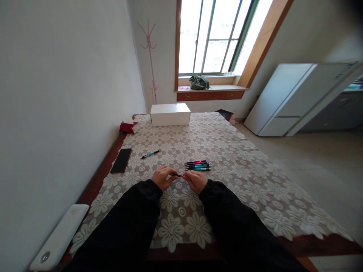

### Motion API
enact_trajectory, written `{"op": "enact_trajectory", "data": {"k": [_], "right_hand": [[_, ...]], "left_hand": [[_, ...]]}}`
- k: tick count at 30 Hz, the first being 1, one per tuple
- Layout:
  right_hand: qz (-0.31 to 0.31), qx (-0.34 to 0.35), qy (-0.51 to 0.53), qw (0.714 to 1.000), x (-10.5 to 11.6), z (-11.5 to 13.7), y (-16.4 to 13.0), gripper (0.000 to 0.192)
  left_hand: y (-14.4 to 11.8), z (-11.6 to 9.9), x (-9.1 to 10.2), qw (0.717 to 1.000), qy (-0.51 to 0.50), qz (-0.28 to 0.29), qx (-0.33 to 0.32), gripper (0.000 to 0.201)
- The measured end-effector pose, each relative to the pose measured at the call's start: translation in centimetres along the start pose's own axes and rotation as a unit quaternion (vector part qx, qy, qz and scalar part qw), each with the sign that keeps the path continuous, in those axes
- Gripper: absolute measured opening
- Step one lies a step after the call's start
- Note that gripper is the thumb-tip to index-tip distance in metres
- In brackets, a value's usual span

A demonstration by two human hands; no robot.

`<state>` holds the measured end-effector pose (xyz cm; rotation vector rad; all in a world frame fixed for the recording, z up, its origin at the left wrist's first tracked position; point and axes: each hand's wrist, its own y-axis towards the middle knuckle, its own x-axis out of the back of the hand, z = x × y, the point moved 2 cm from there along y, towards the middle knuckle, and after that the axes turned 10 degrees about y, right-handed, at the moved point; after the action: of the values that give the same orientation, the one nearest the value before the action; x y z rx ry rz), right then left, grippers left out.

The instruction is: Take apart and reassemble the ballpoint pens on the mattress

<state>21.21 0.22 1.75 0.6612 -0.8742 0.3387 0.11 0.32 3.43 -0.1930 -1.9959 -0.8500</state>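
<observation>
Nearest us, a white device (58,238) lies at the table's left edge. Our left hand (162,176) and right hand (195,180) meet over the flowered tablecloth (241,181), each pinching one end of a pen (177,175). The pen lies level, its long axis running left to right. Just beyond the right hand sits a small pile of pens (198,165), also lying crosswise. Further left lie a single blue pen (150,154) and a black phone (121,160). At the far end stands a closed white box (170,114); we cannot see inside.
</observation>
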Motion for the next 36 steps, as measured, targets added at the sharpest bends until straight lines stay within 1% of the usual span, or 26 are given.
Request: {"op": "enact_trajectory", "data": {"k": [3,6,7,8,11,13,15,16,20,25,28,30,34,36], "right_hand": [[-0.004,0.021,0.014,1.000,0.10,0.17,0.09,0.030],[-0.003,0.040,0.020,0.999,0.23,0.39,0.15,0.027],[-0.003,0.041,0.020,0.999,0.23,0.40,0.14,0.026],[-0.004,0.038,0.019,0.999,0.22,0.37,0.12,0.026],[-0.010,0.020,0.014,1.000,0.10,0.14,0.02,0.028],[-0.008,0.013,0.010,1.000,0.01,0.04,-0.03,0.029],[-0.002,0.019,0.011,1.000,0.00,0.07,-0.02,0.028],[0.001,0.025,0.014,1.000,0.02,0.13,0.00,0.027],[0.004,0.050,0.024,0.998,0.22,0.39,0.14,0.024],[-0.002,0.058,0.023,0.998,0.38,0.48,0.20,0.022],[0.002,0.058,0.026,0.998,0.41,0.54,0.17,0.024],[0.007,0.052,0.023,0.998,0.37,0.56,0.13,0.028],[0.027,0.014,0.011,0.999,0.13,0.42,0.03,0.032],[0.031,-0.010,0.016,0.999,0.05,0.32,-0.01,0.028]], "left_hand": [[-0.05,0.02,-0.09,0.999,0.034,0.011,0.010,0.027],[-0.01,0.01,-0.16,0.996,0.068,0.048,0.023,0.045],[0.01,0.01,-0.15,0.995,0.071,0.060,0.030,0.047],[0.02,0.00,-0.13,0.995,0.068,0.067,0.037,0.046],[0.05,-0.12,0.01,0.996,0.037,0.064,0.041,0.027],[0.03,-0.22,0.07,0.998,0.023,0.056,0.031,0.024],[0.00,-0.28,0.09,0.998,0.037,0.055,0.025,0.022],[-0.01,-0.30,0.08,0.997,0.049,0.058,0.022,0.025],[-0.06,-0.24,-0.04,0.993,0.079,0.081,0.015,0.048],[-0.10,-0.04,-0.27,0.993,0.075,0.087,0.018,0.055],[-0.07,0.10,-0.38,0.994,0.067,0.083,0.012,0.051],[-0.01,0.21,-0.37,0.995,0.060,0.074,0.012,0.044],[0.08,0.26,-0.26,0.998,0.012,0.057,0.012,0.023],[0.06,0.18,-0.22,0.998,-0.009,0.056,0.012,0.018]]}}
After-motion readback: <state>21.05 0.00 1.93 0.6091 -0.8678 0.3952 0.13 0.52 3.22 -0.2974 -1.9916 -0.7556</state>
